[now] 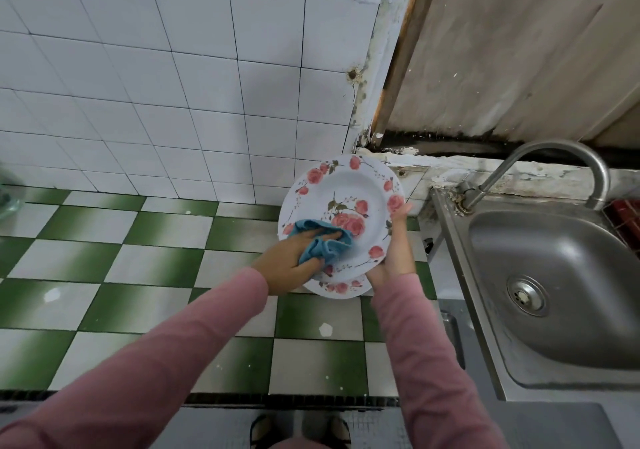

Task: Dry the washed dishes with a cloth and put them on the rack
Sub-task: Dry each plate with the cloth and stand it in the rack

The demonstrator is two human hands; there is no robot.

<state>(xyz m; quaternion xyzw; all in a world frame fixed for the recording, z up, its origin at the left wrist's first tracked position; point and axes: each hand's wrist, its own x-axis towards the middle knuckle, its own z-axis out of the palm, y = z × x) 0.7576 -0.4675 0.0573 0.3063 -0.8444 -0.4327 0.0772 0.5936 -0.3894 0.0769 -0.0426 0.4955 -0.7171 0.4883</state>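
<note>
Both arms are in pink long sleeves and reach forward to a round white rose-patterned plate point(346, 185).

- **Left arm point(156, 362):** the left hand point(291, 265) is at the plate's lower left. Its fingers curl round a bunched blue cloth point(323, 242) pressed to the plate's face.
- **Right arm point(422, 362):** the right hand point(394, 251) is upright at the plate's right rim and grips it. Most of its fingers are hidden behind the plate.

The top plate point(346, 188) was white with pink roses. It was tipped up with its face to the camera, and the right hand point(394, 251) held it at its right edge. A blue cloth point(323, 244), bunched up in the left hand point(287, 261), pressed on its lower left part. Under it peeked what looked like a second rose plate point(337, 287).
</note>
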